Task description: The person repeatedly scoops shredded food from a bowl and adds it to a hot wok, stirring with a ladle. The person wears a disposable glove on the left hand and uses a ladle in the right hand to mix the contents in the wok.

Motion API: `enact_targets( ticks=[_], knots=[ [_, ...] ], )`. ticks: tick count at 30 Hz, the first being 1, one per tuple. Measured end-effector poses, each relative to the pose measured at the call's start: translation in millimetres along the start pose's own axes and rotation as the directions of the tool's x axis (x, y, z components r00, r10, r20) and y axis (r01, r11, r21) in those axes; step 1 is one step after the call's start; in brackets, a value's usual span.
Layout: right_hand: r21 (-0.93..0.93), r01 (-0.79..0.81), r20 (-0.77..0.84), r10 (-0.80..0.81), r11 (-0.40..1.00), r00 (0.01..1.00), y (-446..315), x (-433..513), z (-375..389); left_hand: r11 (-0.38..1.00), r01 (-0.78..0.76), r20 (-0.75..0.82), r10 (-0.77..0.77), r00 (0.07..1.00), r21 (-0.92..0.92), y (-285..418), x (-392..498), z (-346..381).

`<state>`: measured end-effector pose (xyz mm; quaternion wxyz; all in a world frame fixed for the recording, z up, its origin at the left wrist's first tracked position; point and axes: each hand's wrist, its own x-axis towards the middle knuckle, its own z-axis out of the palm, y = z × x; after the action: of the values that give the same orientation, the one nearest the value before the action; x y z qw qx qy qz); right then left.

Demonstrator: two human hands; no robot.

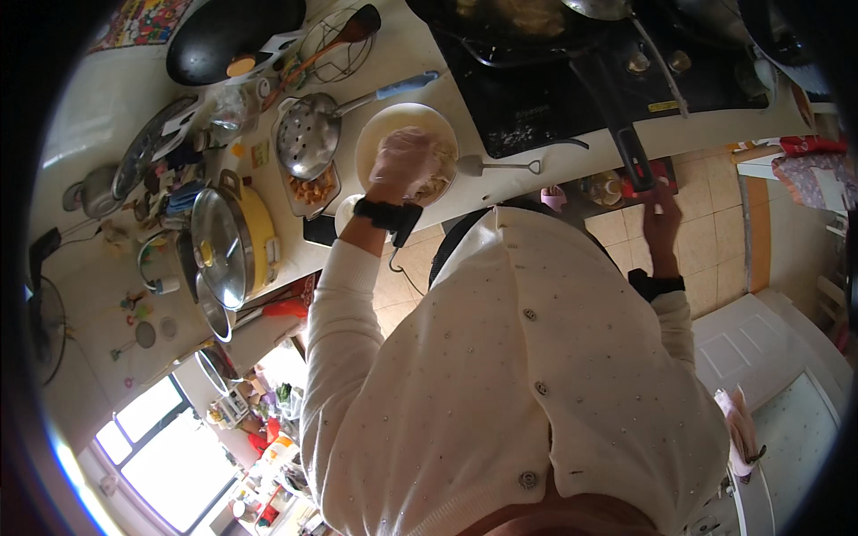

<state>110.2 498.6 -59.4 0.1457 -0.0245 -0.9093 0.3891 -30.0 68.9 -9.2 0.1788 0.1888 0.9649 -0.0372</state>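
Note:
My left hand (403, 159) is inside a pale round bowl (370, 127), over light shredded or coated food (437, 171). Motion blur and the angle hide its fingers, so I cannot tell whether it grips any of the food. My right hand (662, 231) is at the end of the black handle (611, 117) of a frying pan (462, 23). Its fingertips meet or nearly meet the handle tip; a firm grip cannot be made out. Food (536, 15) lies in the pan on the black cooktop (509, 114).
A small spade-shaped spoon (499, 166) lies between bowl and cooktop. Left of the bowl, a perforated skimmer (308, 137) rests over a tray of browned pieces (314, 187). A yellow pot (258, 234) with a glass lid stands farther left. A metal ladle (653, 53) crosses the cooktop.

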Motion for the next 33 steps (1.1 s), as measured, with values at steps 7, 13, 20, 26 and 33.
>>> enact_targets(
  ticks=[7, 13, 20, 26, 33],
  knots=[
    [0.209, 0.380, 0.351, -0.431, 0.901, 0.831, -69.4, 36.1, 52.7, 0.897, -0.023, -0.066, -0.006, 0.998, -0.442, -71.0, -32.4, -25.9],
    [0.316, 0.393, 0.355, -0.492, 0.863, 0.795, -109.8, 56.8, 89.1, 0.850, 0.000, 0.083, 0.052, 0.995, -0.526, -60.7, -56.4, -43.7],
    [0.113, 0.463, 0.565, -0.440, 0.879, 0.698, -109.8, 61.1, 122.3, 0.967, 0.016, -0.039, -0.027, 0.999, -0.255, -34.0, -10.6, -0.7],
    [0.116, 0.597, 0.479, -0.571, 0.794, 0.667, -96.5, 59.5, 143.1, 0.908, -0.025, 0.049, 0.051, 0.997, -0.418, -40.5, -3.9, -18.4],
    [0.161, 0.508, 0.501, -0.513, 0.846, 0.697, -90.6, 59.5, 143.2, 0.519, 0.002, -0.044, -0.077, 0.996, -0.855, -46.9, -58.5, -70.2]
  ],
)
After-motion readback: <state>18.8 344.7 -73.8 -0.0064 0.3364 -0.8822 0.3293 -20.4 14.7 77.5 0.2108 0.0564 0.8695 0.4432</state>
